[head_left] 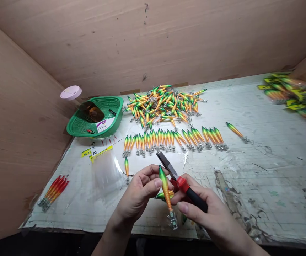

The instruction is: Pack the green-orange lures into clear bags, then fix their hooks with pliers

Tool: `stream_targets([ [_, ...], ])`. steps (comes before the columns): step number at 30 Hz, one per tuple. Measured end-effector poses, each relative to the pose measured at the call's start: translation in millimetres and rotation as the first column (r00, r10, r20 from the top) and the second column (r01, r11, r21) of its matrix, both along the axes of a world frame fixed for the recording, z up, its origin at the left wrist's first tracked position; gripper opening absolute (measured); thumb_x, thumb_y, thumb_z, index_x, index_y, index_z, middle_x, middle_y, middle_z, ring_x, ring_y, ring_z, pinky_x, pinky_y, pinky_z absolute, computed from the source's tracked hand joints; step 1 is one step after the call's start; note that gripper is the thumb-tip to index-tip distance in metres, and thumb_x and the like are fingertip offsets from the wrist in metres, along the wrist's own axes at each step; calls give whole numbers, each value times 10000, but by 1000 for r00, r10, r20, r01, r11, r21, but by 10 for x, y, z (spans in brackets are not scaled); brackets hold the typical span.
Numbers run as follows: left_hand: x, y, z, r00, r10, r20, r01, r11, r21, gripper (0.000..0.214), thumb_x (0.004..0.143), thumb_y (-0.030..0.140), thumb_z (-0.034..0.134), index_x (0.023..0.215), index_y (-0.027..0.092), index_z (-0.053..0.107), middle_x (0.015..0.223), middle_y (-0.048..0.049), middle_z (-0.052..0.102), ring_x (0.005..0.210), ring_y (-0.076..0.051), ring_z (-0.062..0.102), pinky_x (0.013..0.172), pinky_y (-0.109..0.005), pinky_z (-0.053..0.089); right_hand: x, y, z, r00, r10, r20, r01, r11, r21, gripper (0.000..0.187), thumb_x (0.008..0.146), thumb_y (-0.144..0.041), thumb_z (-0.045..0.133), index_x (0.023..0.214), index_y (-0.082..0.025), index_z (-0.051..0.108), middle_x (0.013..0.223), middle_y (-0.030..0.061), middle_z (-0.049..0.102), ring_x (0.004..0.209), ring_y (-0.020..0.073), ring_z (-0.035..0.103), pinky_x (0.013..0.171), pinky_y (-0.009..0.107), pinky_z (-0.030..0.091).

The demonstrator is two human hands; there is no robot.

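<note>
Between the thumb and fingers of my left hand [139, 192] is a green-and-orange fishing lure [165, 186], its green end up and its ring of metal hooks hanging down. My right hand [203, 202] is closed round the red-and-black handles of a pair of pliers [172, 170]. The plier jaws point up and left, just beside the lure's green tip; I cannot tell whether they touch it. Partly hidden behind the held lure is another green-and-orange lure [161, 196]. A row of similar lures [155, 140] lies beyond my hands.
A heap of lures [166, 105] lies at the back. A green basket [74, 128] with a brown jar [92, 112] stands at the left, near clear plastic bags [106, 174]. Red-and-yellow lures [54, 190] lie front left; bagged lures [299, 94] at the far right. Wooden walls [153, 46] enclose the table.
</note>
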State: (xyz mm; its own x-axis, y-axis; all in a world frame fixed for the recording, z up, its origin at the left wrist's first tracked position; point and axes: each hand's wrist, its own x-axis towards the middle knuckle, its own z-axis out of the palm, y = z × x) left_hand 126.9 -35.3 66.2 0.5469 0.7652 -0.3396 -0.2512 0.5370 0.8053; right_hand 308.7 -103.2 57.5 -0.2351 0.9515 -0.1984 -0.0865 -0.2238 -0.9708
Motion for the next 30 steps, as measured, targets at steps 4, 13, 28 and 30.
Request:
stream_targets([
  [4,-21,-14,-12,998,-13,65,14,1000,-3,250,750,324,776,926,176,678,708,-23,700,600,-103,576,602,-204,449,-6,-27,-11,1000,8,-31,-8,1000,-4,283,865,-480,633,932,-229,746,1008,58,578,966,210,582,886,342,493],
  [13,4,-99,-126,980,22,198,-23,1000,4,299,793,333,727,1010,185,586,722,-6,658,655,-117,564,604,-210,431,-69,-1,-9,992,28,-122,-34,998,-49,294,825,-487,668,835,-201,735,898,37,575,919,202,562,934,358,440],
  [28,80,-191,-230,937,88,337,-101,995,22,261,864,284,665,942,245,420,790,32,680,595,-84,598,528,-166,446,-162,-36,-65,966,-38,-257,-4,987,-163,297,797,-488,696,804,-190,696,818,13,514,824,167,487,849,314,404],
  [30,91,-196,-249,941,88,327,-101,995,24,265,871,286,659,936,248,404,791,38,680,564,-79,591,513,-168,444,-163,-53,-69,961,-63,-268,10,981,-192,289,782,-477,711,784,-189,682,788,3,496,797,157,467,822,299,396],
])
